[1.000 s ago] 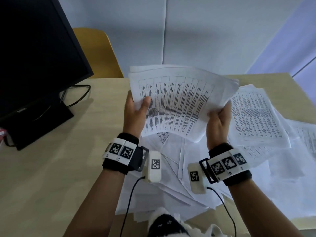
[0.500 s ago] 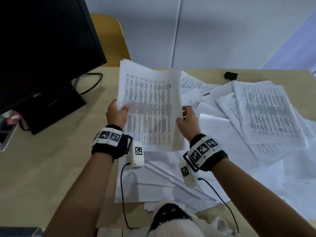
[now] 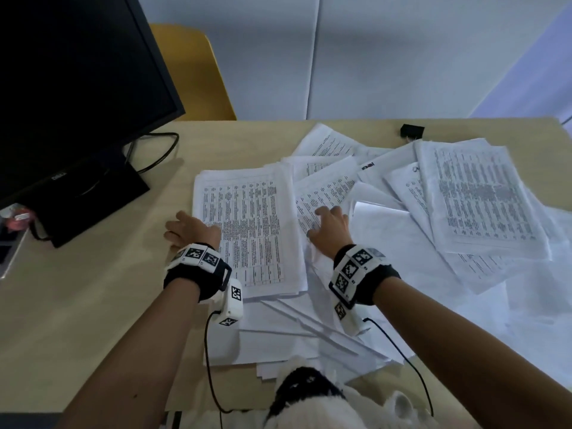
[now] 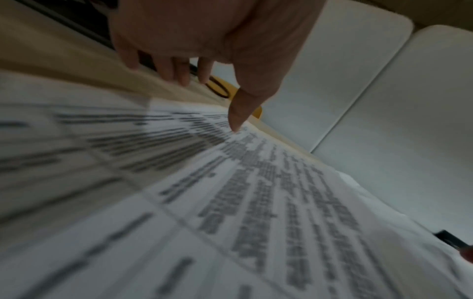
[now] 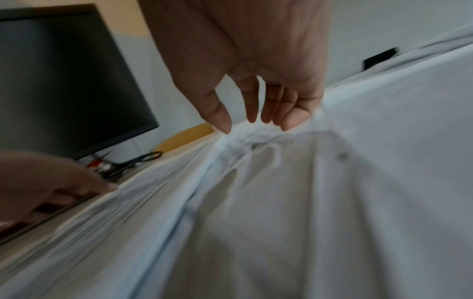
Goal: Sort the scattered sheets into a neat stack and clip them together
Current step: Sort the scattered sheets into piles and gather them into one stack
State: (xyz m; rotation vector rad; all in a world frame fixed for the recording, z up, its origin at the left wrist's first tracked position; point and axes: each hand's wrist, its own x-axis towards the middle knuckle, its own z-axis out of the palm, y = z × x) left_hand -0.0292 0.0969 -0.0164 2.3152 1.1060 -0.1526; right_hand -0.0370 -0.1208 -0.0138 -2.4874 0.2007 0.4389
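Observation:
A stack of printed sheets [image 3: 247, 230] lies flat on the wooden desk [image 3: 93, 289], left of a wide scatter of loose sheets [image 3: 464, 212]. My left hand [image 3: 192, 232] rests at the stack's left edge, fingers straight, its thumb [image 4: 238, 119] touching the top page [image 4: 256, 202]. My right hand [image 3: 328, 227] hovers just right of the stack, over the loose sheets [image 5: 307, 202], its fingers [image 5: 289, 117] relaxed and holding nothing. A black binder clip [image 3: 411, 131] sits at the desk's far edge, also visible as a binder clip [image 5: 381, 57] in the right wrist view.
A black monitor [image 3: 77, 88] on its stand [image 3: 93, 196] fills the left, with a cable [image 3: 161, 150] looping behind. A yellow chair [image 3: 192, 72] stands beyond the desk. More blank sheets [image 3: 294, 335] lie near the front edge between my forearms.
The stack that both hands held upright has been laid flat on the desk. Both hands have let go; the left rests at its edge, the right has moved right.

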